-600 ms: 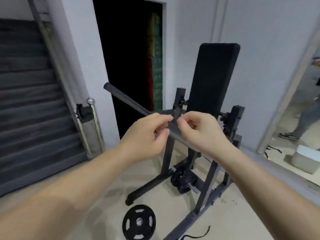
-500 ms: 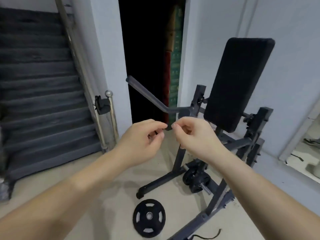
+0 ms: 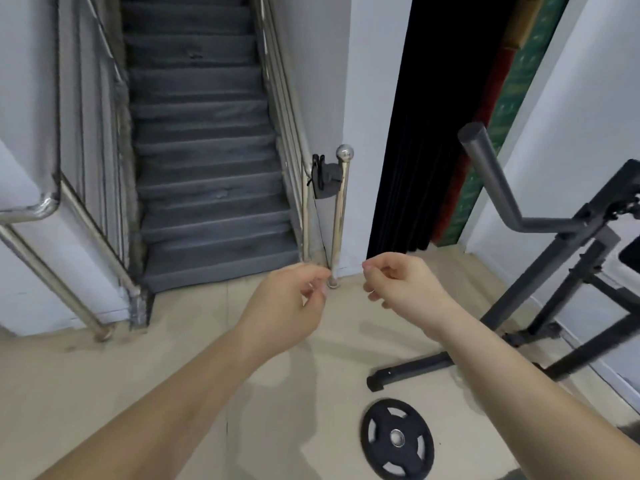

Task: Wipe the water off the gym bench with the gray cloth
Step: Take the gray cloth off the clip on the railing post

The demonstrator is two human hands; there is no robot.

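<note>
A dark grey cloth (image 3: 325, 180) hangs from the stair railing beside a chrome post, held by a black clip. It is beyond my hands, slightly above and between them. My left hand (image 3: 291, 303) and my right hand (image 3: 401, 289) float at mid-frame, a short gap apart, fingers curled and thumbs pinched to forefingers, holding nothing. The gym bench (image 3: 554, 271) shows only its black metal frame and a grey angled bar at the right edge. A sliver of its black pad is cut off by the frame. No water is visible.
Grey stairs (image 3: 207, 202) with steel railings (image 3: 79, 216) rise straight ahead. A dark doorway (image 3: 415, 133) opens right of the white wall. A black weight plate (image 3: 396, 438) lies on the beige floor near my right forearm. The bench's foot bar (image 3: 408, 370) stretches along the floor.
The view has swung left: the bench slid from centre to the right edge and the stairs now fill the middle. My hands have drifted apart from touching fingertips.
</note>
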